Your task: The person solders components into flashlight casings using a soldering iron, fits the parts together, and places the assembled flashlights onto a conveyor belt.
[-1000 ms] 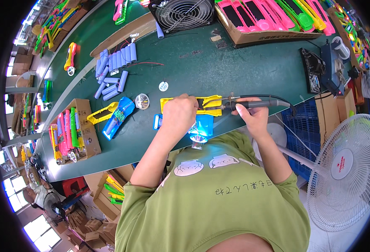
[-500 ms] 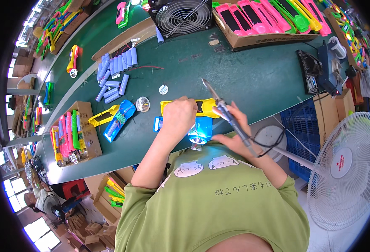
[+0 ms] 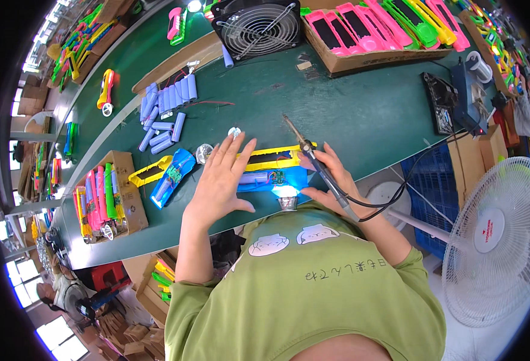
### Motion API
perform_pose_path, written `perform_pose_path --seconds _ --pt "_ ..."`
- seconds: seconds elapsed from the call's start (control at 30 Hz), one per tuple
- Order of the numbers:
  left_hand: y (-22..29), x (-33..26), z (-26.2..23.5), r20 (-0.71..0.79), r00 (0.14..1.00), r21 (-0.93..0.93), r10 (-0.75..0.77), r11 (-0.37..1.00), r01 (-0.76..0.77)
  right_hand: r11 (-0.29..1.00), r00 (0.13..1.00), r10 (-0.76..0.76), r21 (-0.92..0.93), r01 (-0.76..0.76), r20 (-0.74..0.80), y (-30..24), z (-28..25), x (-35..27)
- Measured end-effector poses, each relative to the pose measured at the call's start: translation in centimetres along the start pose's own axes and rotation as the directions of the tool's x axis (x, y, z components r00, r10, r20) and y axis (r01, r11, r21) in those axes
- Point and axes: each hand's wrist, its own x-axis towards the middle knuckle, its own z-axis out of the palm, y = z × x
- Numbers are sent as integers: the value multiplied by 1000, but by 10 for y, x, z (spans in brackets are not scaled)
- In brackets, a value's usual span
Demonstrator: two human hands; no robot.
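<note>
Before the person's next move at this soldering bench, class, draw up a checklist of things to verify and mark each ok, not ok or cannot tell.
1. Soldering iron held firmly in the right hand: ok.
2. Iron tip clear of the left hand: ok, the tip points up and away, with a gap between.
3. Left hand steadying the blue flashlight half: cannot tell, the fingers are spread open above it.
4. Iron cable free of snags: ok, it hangs off the table edge.
5. Loose battery cells away from the tip: ok.
</note>
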Motion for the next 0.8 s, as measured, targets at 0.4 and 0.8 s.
perform_pose_path --seconds 0.4,0.8 --pt "-33 -4 45 -256 967 -173 -8 984 -38 998 930 -53 -48 38 -364 12 -31 -3" --pt "-155 123 -95 -675 738 91 -24 989 114 947 797 22 -242 -210 -604 34 -59 -10"
